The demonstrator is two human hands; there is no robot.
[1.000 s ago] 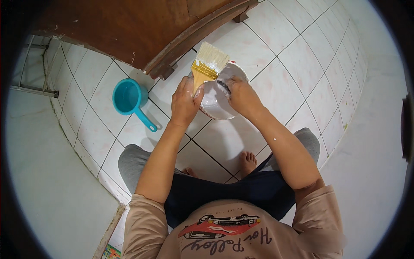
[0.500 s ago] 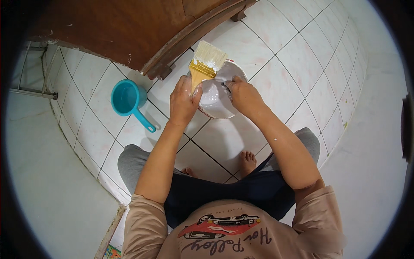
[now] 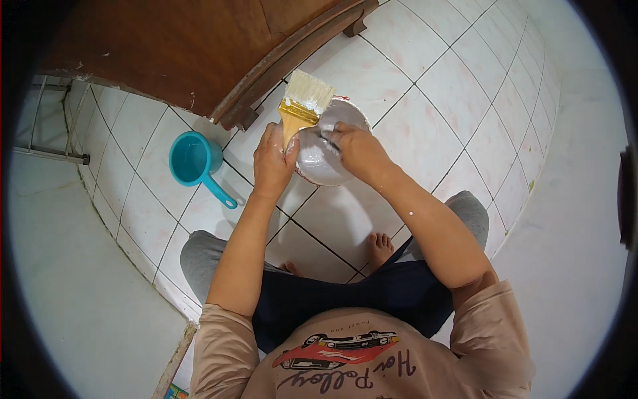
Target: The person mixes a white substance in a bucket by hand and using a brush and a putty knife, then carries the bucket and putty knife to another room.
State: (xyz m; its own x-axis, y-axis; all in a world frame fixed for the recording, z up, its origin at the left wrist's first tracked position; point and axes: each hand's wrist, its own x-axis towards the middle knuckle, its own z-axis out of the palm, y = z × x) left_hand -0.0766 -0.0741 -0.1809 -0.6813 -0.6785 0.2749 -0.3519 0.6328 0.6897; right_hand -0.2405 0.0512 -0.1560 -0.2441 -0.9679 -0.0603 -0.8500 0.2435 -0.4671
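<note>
My left hand [image 3: 271, 167] grips the pale wooden handle of a wide paintbrush [image 3: 300, 110], whose cream bristles point up and away, with white paint near the gold ferrule. Below the brush, a round bucket [image 3: 356, 120] stands on the tiles with wet white paint [image 3: 318, 159] inside. My left hand is at the bucket's left rim; whether it touches the rim is hard to make out. Reaching over the right rim, my right hand [image 3: 359, 153] has its fingers closed around something thin and dark, mostly hidden, above the paint. Whitish smears mark its fingers.
A teal plastic dipper [image 3: 193, 159] sits on the white tiled floor [image 3: 432, 120] to the left. Brown wooden furniture [image 3: 166, 53] with short feet stands at the far left, near a metal frame [image 3: 50, 149]. Pale walls flank both sides; my bare feet [image 3: 380, 249] are close behind the bucket.
Both hands, the brush and the bucket appear slightly farther left in view. My right hand has shifted left over the paint, and the brush sits a little lower.
</note>
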